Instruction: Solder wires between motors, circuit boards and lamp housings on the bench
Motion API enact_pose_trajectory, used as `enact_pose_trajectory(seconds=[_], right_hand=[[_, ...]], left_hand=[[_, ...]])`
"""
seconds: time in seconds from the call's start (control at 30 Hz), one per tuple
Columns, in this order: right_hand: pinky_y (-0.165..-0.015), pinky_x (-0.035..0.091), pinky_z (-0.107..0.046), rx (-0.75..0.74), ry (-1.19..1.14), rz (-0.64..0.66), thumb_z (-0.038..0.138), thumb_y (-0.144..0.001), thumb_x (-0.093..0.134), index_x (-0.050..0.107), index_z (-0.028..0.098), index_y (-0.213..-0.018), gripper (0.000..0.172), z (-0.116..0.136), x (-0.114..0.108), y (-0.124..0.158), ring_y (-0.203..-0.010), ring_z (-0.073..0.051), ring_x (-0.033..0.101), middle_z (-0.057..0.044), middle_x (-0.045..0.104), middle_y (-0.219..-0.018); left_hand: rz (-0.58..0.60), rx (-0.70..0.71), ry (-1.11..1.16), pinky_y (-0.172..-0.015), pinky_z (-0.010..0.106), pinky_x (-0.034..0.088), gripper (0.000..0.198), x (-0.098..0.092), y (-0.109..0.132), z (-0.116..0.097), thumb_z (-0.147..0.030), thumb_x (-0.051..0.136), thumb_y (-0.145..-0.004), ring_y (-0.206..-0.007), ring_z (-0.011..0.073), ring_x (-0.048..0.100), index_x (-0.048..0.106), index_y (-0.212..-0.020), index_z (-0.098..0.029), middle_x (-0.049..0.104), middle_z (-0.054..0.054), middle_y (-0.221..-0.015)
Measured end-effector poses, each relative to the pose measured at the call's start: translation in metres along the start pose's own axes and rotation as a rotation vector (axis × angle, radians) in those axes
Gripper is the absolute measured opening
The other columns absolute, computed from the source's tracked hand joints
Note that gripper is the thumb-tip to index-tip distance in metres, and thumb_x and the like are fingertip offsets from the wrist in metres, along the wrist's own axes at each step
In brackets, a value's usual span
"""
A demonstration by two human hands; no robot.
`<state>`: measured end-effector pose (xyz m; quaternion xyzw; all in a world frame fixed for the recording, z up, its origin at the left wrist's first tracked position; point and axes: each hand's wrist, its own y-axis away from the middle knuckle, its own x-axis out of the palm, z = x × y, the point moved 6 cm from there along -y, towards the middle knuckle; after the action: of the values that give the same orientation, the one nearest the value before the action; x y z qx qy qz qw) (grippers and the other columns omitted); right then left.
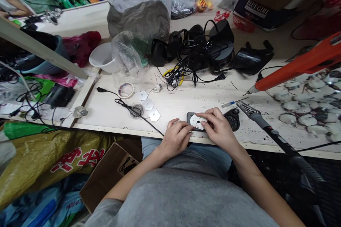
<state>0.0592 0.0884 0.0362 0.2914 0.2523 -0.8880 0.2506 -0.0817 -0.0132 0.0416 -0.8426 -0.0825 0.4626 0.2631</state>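
A white octagonal circuit board (196, 122) with a hole in its middle lies on a dark flat block (189, 115) at the bench's front edge. My right hand (220, 129) grips the board's right side between thumb and fingers. At the board's left edge is my left hand (176, 136), fingers pressed together; what they hold, if anything, is too small to make out. Just right of my right hand sits a black round part (232, 120). To the left, several white metal-like plates (148, 104) lie near a coil of solder wire (136, 110) and a black plug cord (119, 101).
A soldering iron (253, 115) rests at the right, with an orange power screwdriver (293, 67) hanging above it. Many round white parts (303, 108) fill the right side. Black lamp housings (221, 48) with tangled cords stand behind. A white bowl (101, 58) and tape roll (126, 90) are left.
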Motion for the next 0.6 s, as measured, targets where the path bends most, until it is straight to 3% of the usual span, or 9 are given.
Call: enact_pose_trajectory(seconds=[0.1, 0.37, 0.5, 0.6], right_hand=[[-0.085, 0.056, -0.039, -0.044, 0.066, -0.062, 0.017, -0.095, 0.05, 0.072, 0.021, -0.115, 0.03, 0.002, 0.004, 0.002, -0.095, -0.023, 0.061, -0.008, 0.054, -0.098], [-0.087, 0.053, -0.048, -0.016, 0.314, -0.175, 0.015, -0.095, 0.05, 0.074, 0.023, -0.114, 0.031, 0.01, 0.011, 0.012, -0.103, -0.028, 0.054, -0.012, 0.053, -0.105], [-0.095, 0.054, -0.049, 0.011, 0.219, -0.147, 0.028, -0.102, 0.048, 0.068, 0.025, -0.128, 0.033, 0.006, 0.012, 0.02, -0.118, -0.029, 0.055, -0.014, 0.054, -0.126], [-0.1, 0.055, -0.047, 0.014, 0.134, -0.153, 0.032, -0.105, 0.045, 0.06, 0.025, -0.138, 0.036, 0.001, 0.009, 0.026, -0.122, -0.027, 0.058, -0.013, 0.058, -0.13]], left_hand=[[0.009, 0.015, -0.053, -0.101, 0.041, 0.049, 0.021, 0.005, 0.0, -0.001, -0.021, 0.054, -0.101, -0.098, 0.0183, 0.069, 0.063, -0.119, -0.017, 0.072, 0.008, -0.105], [-0.01, 0.06, -0.157, -0.098, 0.041, 0.052, 0.018, 0.007, -0.004, -0.001, -0.017, 0.05, -0.102, -0.097, 0.0181, 0.072, 0.065, -0.112, -0.019, 0.074, 0.009, -0.114], [0.013, 0.052, -0.166, -0.099, 0.042, 0.052, 0.019, 0.007, -0.006, 0.0, -0.017, 0.05, -0.101, -0.097, 0.0189, 0.072, 0.065, -0.114, -0.02, 0.075, 0.009, -0.112], [0.003, 0.05, -0.142, -0.101, 0.043, 0.051, 0.022, 0.008, -0.006, 0.0, -0.012, 0.05, -0.1, -0.1, 0.0199, 0.072, 0.065, -0.114, -0.019, 0.075, 0.011, -0.115]])
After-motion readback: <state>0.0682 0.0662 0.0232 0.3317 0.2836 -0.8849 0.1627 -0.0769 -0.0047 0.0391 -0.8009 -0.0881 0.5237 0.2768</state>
